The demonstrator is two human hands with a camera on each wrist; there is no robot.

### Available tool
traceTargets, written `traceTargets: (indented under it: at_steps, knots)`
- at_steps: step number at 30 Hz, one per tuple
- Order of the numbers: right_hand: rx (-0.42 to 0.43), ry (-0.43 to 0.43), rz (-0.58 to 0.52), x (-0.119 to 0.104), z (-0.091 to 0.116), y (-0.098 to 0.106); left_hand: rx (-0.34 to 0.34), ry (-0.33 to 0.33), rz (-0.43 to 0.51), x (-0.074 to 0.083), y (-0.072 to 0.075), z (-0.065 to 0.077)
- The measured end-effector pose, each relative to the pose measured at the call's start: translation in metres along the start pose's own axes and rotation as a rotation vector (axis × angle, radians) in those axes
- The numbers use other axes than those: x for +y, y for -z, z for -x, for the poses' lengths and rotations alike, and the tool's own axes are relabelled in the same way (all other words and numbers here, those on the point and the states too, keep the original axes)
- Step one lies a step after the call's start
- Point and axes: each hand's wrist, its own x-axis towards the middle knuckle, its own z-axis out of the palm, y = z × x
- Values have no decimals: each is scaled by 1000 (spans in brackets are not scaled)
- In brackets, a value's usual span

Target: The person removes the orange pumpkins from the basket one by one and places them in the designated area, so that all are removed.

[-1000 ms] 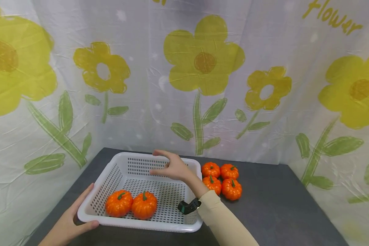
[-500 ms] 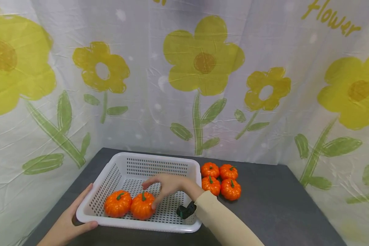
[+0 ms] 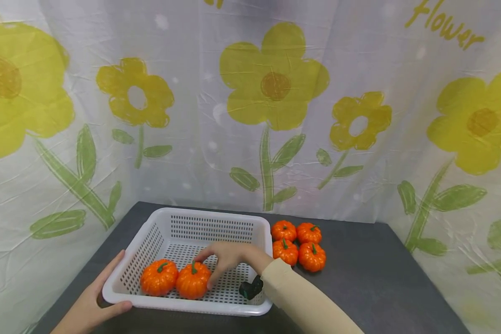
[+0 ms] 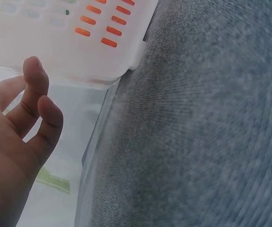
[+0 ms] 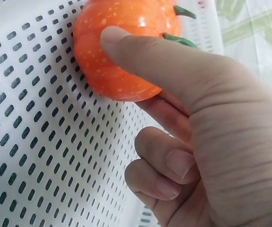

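Observation:
My right hand reaches into a white perforated basket and pinches the right-hand orange toy pumpkin in it. Up close in the right wrist view, the thumb lies across that pumpkin, a finger goes behind it, and two other fingers are curled below. A second pumpkin sits directly to its left. My left hand holds the basket's near left corner, thumb at the front and fingers along the left side. In the left wrist view, two fingers bend beside the basket's outer wall.
Several more pumpkins stand in a cluster on the dark table, just right of the basket. A flower-printed curtain closes off the back and sides. The right wrist wears a black band.
My right hand has come down from the back of the basket toward the front and taken hold of the right-hand pumpkin. The left hand stays at the corner.

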Motion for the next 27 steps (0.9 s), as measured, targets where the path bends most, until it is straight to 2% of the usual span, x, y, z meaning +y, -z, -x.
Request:
traceTargets:
  at_steps: [9, 14, 17, 22, 27]
  knots:
    - [49, 3, 57, 3, -2, 4, 18, -2, -2, 4, 0, 1]
    - [71, -13, 26, 3, 1, 6, 21, -6, -12, 3, 1, 0]
    - [94, 2, 7, 2, 4, 7, 20, -4, -15, 2, 0, 0]
    - [155, 34, -87, -3, 10, 10, 13, 2, 5, 1, -1, 1]
    - [220, 72, -107, -10, 18, 17, 18, -30, 22, -2, -2, 1]
